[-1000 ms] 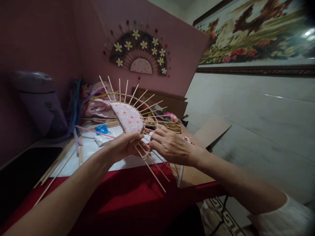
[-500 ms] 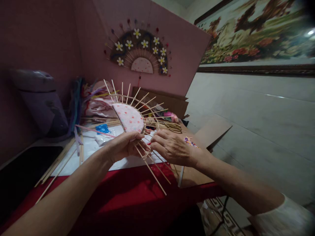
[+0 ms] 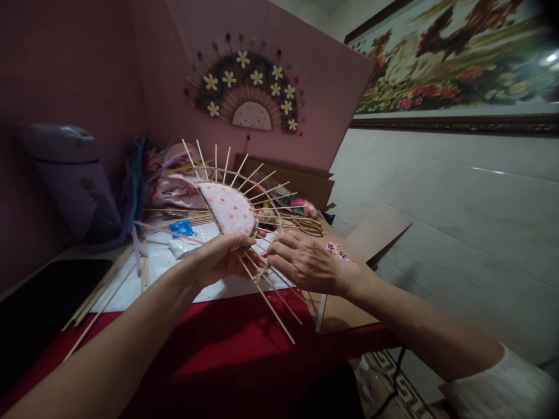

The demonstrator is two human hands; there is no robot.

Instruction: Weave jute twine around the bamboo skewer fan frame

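Note:
A half-round panel (image 3: 229, 210) covered in white cloth with pink dots is held up over the table, with thin sticks (image 3: 257, 185) fanning out from its curved edge. A thin brown twine (image 3: 261, 187) runs in an arc across the sticks and disappears at my right fingers. My left hand (image 3: 225, 256) grips this fan frame at the panel's lower end, thumb on the front and fingers behind. My right hand (image 3: 301, 262) is closed with its fingertips pinched at the twine between the lower sticks. The fingertips themselves are partly hidden.
Behind stands a pink board with a flower-decorated fan (image 3: 253, 87). On the red-clothed table (image 3: 209, 337) lie a white sheet (image 3: 117, 297), loose sticks (image 3: 102, 288), a blue packet (image 3: 181, 228) and colourful beads (image 3: 338, 251). A lilac container (image 3: 74, 180) stands left; cardboard (image 3: 379, 233) leans right.
The fan frame has tipped very slightly, its stick ends shifting a little up and left. Both hands keep nearly the same place and grip.

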